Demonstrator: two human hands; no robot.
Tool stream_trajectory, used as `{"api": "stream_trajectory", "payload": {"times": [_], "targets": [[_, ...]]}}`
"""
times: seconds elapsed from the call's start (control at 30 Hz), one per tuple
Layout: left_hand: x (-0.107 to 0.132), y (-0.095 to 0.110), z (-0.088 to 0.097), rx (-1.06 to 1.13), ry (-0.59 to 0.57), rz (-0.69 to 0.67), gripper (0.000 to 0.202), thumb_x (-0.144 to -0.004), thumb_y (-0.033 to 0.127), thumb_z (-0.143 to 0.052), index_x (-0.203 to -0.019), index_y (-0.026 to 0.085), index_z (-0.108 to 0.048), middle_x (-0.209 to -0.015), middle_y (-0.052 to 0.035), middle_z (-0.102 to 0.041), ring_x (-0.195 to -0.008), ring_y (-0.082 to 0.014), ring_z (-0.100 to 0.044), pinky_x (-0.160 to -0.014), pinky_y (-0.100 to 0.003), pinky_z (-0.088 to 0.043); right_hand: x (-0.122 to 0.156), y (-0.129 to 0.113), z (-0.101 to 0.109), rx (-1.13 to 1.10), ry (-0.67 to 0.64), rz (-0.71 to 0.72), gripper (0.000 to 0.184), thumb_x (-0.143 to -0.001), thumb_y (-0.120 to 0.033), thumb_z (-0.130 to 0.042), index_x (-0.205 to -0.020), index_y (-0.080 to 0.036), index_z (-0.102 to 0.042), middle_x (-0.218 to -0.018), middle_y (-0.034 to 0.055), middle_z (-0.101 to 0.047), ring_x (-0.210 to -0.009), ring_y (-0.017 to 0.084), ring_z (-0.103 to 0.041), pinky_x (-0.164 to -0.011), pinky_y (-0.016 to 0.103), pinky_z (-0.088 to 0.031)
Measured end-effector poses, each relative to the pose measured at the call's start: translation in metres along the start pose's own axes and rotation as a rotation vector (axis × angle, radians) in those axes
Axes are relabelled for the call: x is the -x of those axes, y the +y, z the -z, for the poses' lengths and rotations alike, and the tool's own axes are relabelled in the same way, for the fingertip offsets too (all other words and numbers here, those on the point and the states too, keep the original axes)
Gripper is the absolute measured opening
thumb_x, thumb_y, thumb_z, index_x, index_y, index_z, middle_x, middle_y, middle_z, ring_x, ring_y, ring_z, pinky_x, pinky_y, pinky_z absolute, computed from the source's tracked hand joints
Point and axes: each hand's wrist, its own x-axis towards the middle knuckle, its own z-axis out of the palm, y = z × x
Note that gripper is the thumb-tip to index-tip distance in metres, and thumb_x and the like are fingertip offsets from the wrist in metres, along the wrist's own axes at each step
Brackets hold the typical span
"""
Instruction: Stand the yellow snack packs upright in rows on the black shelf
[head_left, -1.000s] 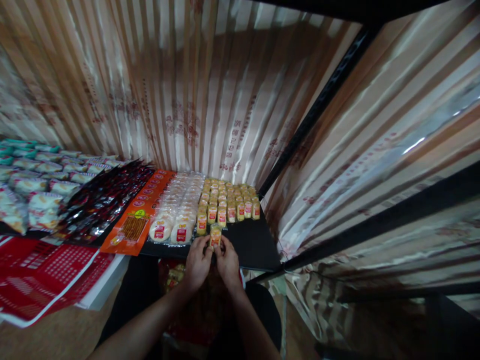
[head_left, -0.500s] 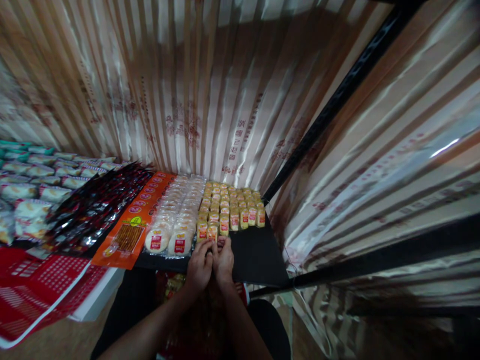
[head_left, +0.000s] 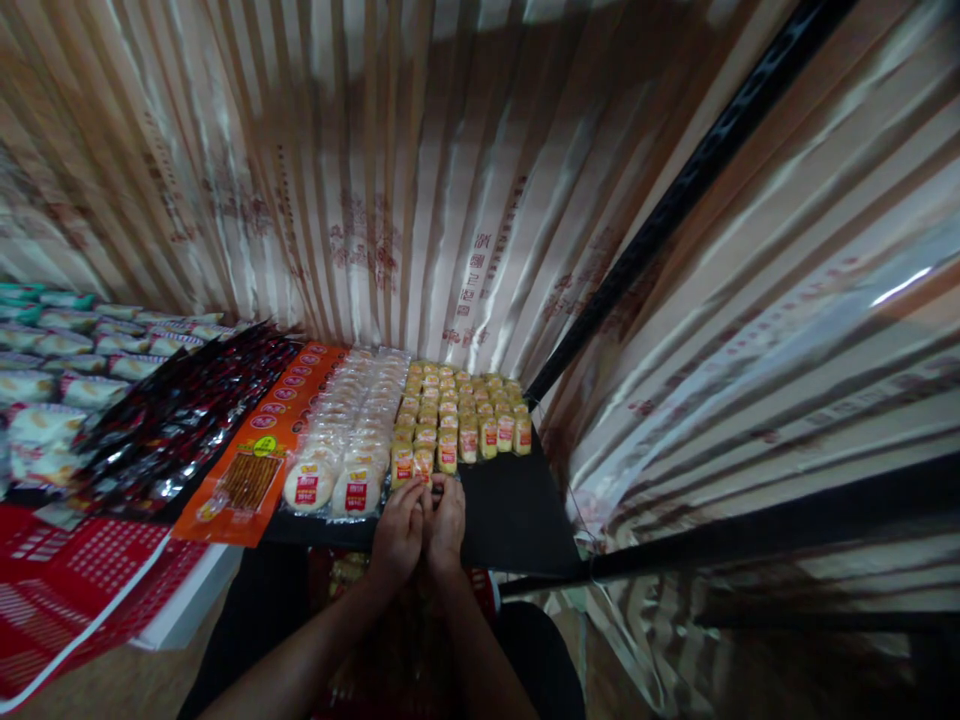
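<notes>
Head camera showed the yellow packet [head_left: 423, 461], held aloft a second earlier, standing just right of its neighbour [head_left: 402, 464], apparently placed; left hand [head_left: 400, 523] and right hand [head_left: 446, 520] bunched at its near side, whether gripping I couldn't tell; red labels [head_left: 357, 493] and backdrop characters [head_left: 475, 265] were too blurred to read

From far away I see small yellow plastic packs [head_left: 448, 440] with red labels, round white crackers in clear wrap [head_left: 358, 488] with red labels too, and a flat orange plastic bag [head_left: 259, 455] with a yellow-green spot. The shiny plastic bags [head_left: 184, 425] are black and red, the flat shelf [head_left: 517, 515] plain black. The tall pleated curtain [head_left: 375, 180] has tan and pale stripes and dark red flowers.
</notes>
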Motion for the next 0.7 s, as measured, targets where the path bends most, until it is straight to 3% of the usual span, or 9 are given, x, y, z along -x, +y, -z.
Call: {"api": "stream_trajectory", "payload": {"times": [0.5, 0.7], "targets": [[0.000, 0.003, 0.002, -0.069, -0.057, -0.065, 0.040, -0.084, 0.017, -0.032, -0.114, 0.016, -0.058, -0.120, -0.0097, -0.059, -0.116, -0.0194, -0.050, -0.102, -0.042, -0.040, 0.000, 0.002, 0.000, -0.031, 0.021, 0.050, 0.017, -0.080, -0.022, -0.043, -0.086, -0.020, -0.059, -0.091, 0.0064, -0.055, -0.086, 0.018, -0.051, -0.077, 0.032, -0.045], [0.004, 0.021, 0.014, -0.036, -0.041, -0.043, 0.033, -0.083, 0.017, -0.033, -0.101, 0.017, -0.061, -0.111, -0.0094, -0.062, -0.107, -0.0185, -0.054, -0.097, -0.038, -0.043, 0.014, -0.009, 0.017, -0.037, 0.040, 0.072, 0.026, -0.085, -0.029, -0.039, -0.092, -0.017, -0.060, -0.097, 0.0103, -0.057, -0.097, 0.020, -0.052, -0.088, 0.036, -0.042]]}}
